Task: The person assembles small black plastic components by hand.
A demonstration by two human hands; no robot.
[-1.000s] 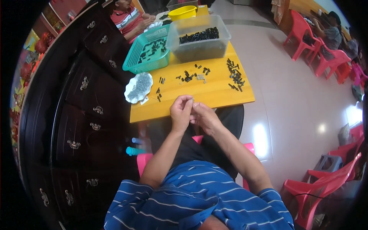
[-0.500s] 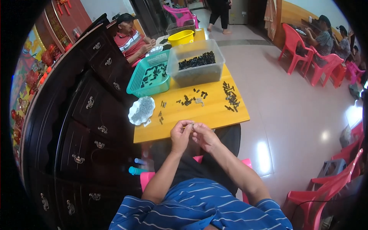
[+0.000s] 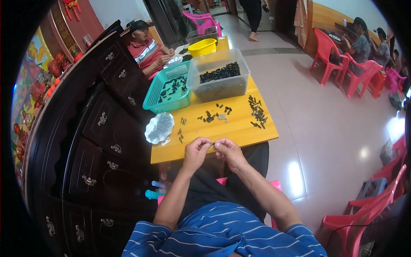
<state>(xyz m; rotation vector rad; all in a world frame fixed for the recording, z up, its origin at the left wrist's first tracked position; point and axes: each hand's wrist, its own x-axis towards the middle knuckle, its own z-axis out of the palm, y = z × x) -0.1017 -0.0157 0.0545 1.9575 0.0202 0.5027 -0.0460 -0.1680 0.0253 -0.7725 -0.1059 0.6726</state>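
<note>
Just past the near edge of the yellow table (image 3: 205, 147), my left hand (image 3: 196, 154) and my right hand (image 3: 229, 153) meet over my lap. Both are closed in a pinch on one small dark piece (image 3: 212, 144) held between the fingertips; its exact kind is too small to make out. Beyond my hands lie small black pieces (image 3: 209, 116) and a few clear ones (image 3: 222, 117). A larger cluster of black pieces (image 3: 257, 112) spreads along the right edge. To the left, a white scalloped dish (image 3: 150, 136) holds many small clear pieces.
A teal basket (image 3: 147, 104) and a clear plastic bin (image 3: 219, 95) of black pieces stand on the table, with a yellow basin (image 3: 202, 48) behind. A dark wooden cabinet (image 3: 92, 141) borders the left. A co-worker (image 3: 145, 51) sits beyond it; pink chairs (image 3: 332, 55) stand right.
My hands have drawn slightly apart, the left moving a little left, and the dark piece now shows between them. In the background, a walking person has shifted.
</note>
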